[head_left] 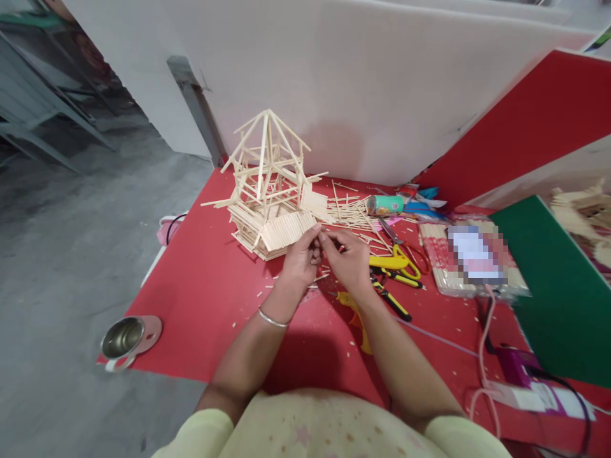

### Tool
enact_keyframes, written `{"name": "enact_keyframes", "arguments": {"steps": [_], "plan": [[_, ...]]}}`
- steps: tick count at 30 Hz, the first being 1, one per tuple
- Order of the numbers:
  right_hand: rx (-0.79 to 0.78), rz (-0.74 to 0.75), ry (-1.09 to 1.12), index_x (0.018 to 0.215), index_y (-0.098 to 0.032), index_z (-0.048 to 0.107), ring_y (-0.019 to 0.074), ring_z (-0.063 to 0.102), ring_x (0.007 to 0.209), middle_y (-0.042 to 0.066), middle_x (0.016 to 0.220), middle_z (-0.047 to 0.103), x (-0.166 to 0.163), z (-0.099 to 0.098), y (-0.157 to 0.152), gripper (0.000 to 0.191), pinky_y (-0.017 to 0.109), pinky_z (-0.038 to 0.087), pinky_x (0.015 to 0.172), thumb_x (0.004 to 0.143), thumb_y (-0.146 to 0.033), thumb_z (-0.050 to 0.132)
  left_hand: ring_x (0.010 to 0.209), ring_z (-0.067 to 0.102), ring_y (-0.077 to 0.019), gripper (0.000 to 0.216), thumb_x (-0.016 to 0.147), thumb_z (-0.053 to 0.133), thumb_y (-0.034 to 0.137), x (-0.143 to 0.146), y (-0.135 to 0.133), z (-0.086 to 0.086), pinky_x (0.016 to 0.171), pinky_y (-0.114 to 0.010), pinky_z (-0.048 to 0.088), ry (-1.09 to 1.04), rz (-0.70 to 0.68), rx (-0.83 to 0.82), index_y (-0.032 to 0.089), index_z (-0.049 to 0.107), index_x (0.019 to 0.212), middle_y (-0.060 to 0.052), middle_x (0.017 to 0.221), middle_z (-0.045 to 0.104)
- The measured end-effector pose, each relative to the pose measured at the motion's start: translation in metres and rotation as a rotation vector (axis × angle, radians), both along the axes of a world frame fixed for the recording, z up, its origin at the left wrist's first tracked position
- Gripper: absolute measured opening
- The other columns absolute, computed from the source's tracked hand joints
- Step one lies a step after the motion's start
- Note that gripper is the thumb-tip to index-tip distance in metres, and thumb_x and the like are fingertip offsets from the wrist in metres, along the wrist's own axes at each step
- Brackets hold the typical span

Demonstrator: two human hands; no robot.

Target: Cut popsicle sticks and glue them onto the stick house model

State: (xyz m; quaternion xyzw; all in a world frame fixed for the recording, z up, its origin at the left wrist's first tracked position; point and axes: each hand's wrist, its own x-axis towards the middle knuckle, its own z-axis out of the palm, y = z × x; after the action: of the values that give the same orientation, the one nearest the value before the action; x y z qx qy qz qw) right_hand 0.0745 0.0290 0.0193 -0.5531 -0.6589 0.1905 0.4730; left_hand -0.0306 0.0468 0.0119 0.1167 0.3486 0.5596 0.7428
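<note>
closely, the left hand (303, 256) and the right hand (351, 259) meet at the fingertips beside the slatted roof of the stick house (281, 234); each grip looks pinched, but i cannot tell if anything is between the fingers. the stick house stands on the red table (186, 286), loose sticks (351, 213) to its right, a yellow glue gun (352, 303) by the right forearm.

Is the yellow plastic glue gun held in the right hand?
No, the yellow plastic glue gun rests on the red tabletop, partly behind the right forearm.
</note>
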Motion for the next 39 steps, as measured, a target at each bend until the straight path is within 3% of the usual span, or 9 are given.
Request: {"name": "enact_keyframes", "arguments": {"steps": [20,27,30,35,39], "plan": [[0.035,0.018,0.034,0.091,-0.021,0.076,0.014,0.064,0.074,0.001,0.082,0.071,0.001,0.002,0.002,0.019,0.027,0.048,0.071,0.093,-0.032,0.06,0.038,0.036,0.0005,0.031,0.062,0.085,0.03,-0.003,0.003,-0.001,0.036,-0.013,0.02,-0.033,-0.017,-0.001,0.013,0.062,0.077,0.008,0.055,0.051],[0.053,-0.009,-0.134,0.086,-0.022,0.073,0.0157,0.061,0.078,0.003,0.081,0.069,0.012,0.0,-0.039,0.019,0.029,0.048,0.077,0.094,-0.031,0.058,0.041,0.035,-0.0006,0.037,0.066,0.086,0.032,-0.001,-0.036,-0.009,0.037,-0.013,0.02,-0.006,-0.114,0.051,0.015,0.064,0.09,0.009,0.057,0.049],[0.062,-0.009,-0.176,0.09,-0.023,0.072,0.017,0.062,0.084,0.004,0.085,0.07,0.018,-0.006,-0.061,0.018,0.03,0.049,0.082,0.096,-0.03,0.056,0.043,0.038,-0.0013,0.035,0.066,0.087,0.03,0.004,-0.053,-0.012,0.037,-0.013,0.022,0.035,-0.124,0.039,0.015,0.063,0.086,0.008,0.055,0.049],[-0.118,0.022,-0.395,0.09,-0.021,0.071,0.0171,0.064,0.088,0.006,0.089,0.07,0.063,-0.01,-0.084,0.03,0.028,0.046,0.083,0.101,-0.035,0.046,0.048,0.049,-0.0034,0.033,0.068,0.087,0.033,0.01,-0.062,-0.016,0.038,-0.013,0.028,0.13,-0.123,0.1,0.015,0.064,0.083,0.005,0.061,0.055],[-0.364,-0.142,-0.627,0.107,-0.023,0.07,0.0207,0.065,0.098,0.007,0.107,0.072,0.129,-0.016,-0.092,0.027,0.029,0.046,0.081,0.097,-0.038,0.051,0.053,0.058,-0.0059,0.031,0.068,0.087,0.033,0.016,-0.063,-0.022,0.039,-0.014,0.035,0.223,-0.096,0.163,0.015,0.066,0.082,0.001,0.072,0.066]]}}
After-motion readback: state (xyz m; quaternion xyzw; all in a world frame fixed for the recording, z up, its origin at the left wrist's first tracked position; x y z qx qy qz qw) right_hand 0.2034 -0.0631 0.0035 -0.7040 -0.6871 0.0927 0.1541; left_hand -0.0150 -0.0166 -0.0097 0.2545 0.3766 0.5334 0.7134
